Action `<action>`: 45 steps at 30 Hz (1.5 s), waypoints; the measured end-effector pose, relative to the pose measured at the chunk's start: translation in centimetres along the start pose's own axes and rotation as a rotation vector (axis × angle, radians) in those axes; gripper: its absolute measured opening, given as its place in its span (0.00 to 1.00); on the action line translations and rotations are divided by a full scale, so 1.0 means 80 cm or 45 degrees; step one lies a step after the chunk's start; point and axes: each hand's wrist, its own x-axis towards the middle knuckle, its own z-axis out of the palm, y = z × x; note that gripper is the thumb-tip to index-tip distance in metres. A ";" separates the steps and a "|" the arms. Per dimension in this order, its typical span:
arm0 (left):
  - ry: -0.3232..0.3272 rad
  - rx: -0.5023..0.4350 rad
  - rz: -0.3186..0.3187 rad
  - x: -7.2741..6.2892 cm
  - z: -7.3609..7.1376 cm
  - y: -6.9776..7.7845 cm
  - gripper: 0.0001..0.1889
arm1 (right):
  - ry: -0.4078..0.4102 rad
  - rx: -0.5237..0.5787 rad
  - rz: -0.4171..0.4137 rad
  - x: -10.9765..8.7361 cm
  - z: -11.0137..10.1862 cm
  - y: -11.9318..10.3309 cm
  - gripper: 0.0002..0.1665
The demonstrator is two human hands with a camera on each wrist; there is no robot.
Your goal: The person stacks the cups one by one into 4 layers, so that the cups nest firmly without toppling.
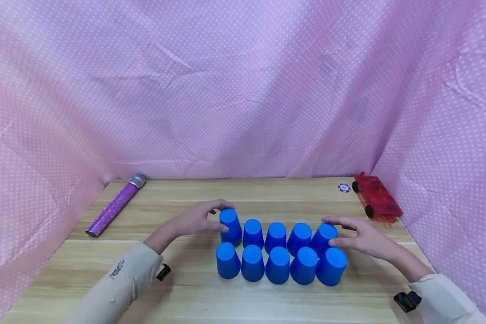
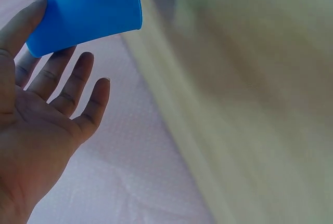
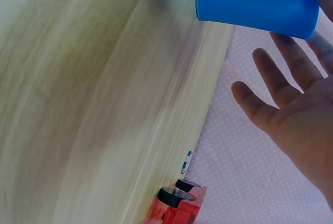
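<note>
Blue cups stand upside down in two rows, back and front, on the wooden table. My left hand point(image 1: 202, 218) holds the leftmost back cup point(image 1: 231, 231) between thumb and fingertips; its top sits higher than its neighbours'. In the left wrist view the thumb lies on one side of this cup point(image 2: 88, 16), fingertips on the other. At the right end, my right hand point(image 1: 362, 236) has thumb and fingers about the last back cup point(image 1: 323, 238), which leans a little. The front row, with its middle cup point(image 1: 277, 265), stands nearer me, untouched.
A glittery purple microphone point(image 1: 115, 204) lies at the table's left. At the back right are a red toy car point(image 1: 376, 195) and a poker chip point(image 1: 344, 187). Pink dotted cloth point(image 1: 243, 112) hangs behind and at both sides.
</note>
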 end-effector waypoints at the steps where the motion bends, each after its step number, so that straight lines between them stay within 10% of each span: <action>1: 0.010 -0.002 0.011 0.004 -0.005 0.003 0.31 | 0.001 0.003 0.005 0.000 0.000 0.001 0.32; 10: 0.086 0.024 0.039 0.049 -0.037 0.035 0.31 | -0.022 0.026 0.029 0.001 0.002 0.009 0.34; 21: 0.042 0.036 0.042 0.113 -0.031 0.066 0.32 | -0.033 0.040 0.003 0.001 0.002 0.010 0.33; 45: -0.065 0.035 -0.068 0.173 0.024 0.031 0.31 | -0.048 0.046 0.015 0.011 0.004 0.012 0.31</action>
